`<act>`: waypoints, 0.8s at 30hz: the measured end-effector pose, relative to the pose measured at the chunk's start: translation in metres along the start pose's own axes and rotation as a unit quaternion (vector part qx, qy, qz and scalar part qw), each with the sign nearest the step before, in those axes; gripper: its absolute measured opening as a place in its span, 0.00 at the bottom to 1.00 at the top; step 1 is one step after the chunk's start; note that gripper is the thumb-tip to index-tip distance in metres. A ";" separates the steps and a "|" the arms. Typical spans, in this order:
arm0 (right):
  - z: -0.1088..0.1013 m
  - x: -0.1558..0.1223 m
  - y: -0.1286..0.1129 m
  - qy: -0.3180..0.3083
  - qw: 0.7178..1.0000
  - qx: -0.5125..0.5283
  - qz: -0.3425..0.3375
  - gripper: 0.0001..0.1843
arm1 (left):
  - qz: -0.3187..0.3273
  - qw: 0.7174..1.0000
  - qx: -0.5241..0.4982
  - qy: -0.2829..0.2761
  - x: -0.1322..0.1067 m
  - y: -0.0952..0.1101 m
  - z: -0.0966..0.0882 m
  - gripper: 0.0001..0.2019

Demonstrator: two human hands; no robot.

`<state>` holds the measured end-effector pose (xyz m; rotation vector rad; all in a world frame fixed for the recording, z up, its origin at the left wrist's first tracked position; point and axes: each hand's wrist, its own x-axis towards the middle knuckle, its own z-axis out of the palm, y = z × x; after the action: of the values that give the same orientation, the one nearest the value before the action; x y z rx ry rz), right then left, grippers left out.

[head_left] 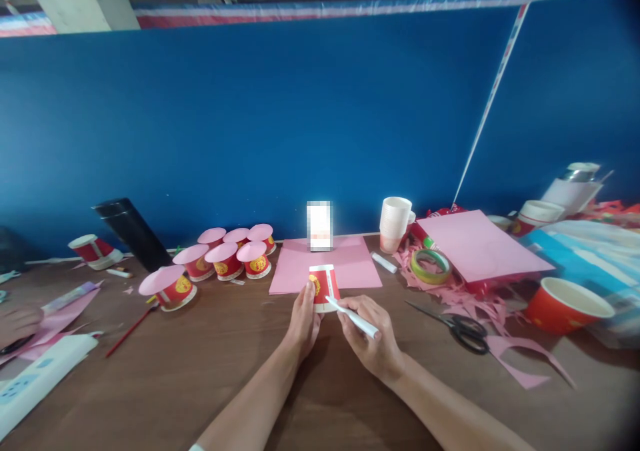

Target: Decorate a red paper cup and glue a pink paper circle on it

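My left hand (303,319) is closed around a small red paper cup (323,279) with a gold emblem and a white stripe. In my right hand (374,339) is a white pen (361,322), its tip at the cup's white stripe; whether it touches cannot be told. Behind the cup lie pink paper sheets (357,271) on the table. A pixelated upright rectangle (320,226) stands at their far edge. Left of my hands, several red cups (226,266) carry pink paper discs on top.
Scissors (467,331), pink scraps (523,364), a tape roll (430,266) and an orange-red cup (570,308) lie to the right. White cups (395,221) stand behind. Leftward are a black bottle (135,234), a power strip (47,378) and another person's hand (20,324).
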<state>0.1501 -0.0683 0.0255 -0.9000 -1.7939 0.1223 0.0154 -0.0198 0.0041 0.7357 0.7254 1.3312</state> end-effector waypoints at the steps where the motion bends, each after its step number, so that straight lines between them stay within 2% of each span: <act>1: 0.000 0.000 0.000 0.003 1.000 0.001 0.000 0.08 | 0.002 1.000 0.003 0.000 0.000 0.000 0.000 0.16; 12: 0.000 -0.003 0.001 -0.007 0.999 0.015 0.028 0.08 | 0.011 1.000 0.001 0.011 0.001 -0.005 -0.004 0.18; 24: 0.002 -0.004 0.003 -0.004 1.000 0.007 0.010 0.08 | 0.008 1.000 -0.006 0.001 0.001 -0.003 -0.003 0.17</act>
<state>0.1503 -0.0675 0.0202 -0.9087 -1.7885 0.1519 0.0146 -0.0192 0.0002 0.7326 0.7146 1.3496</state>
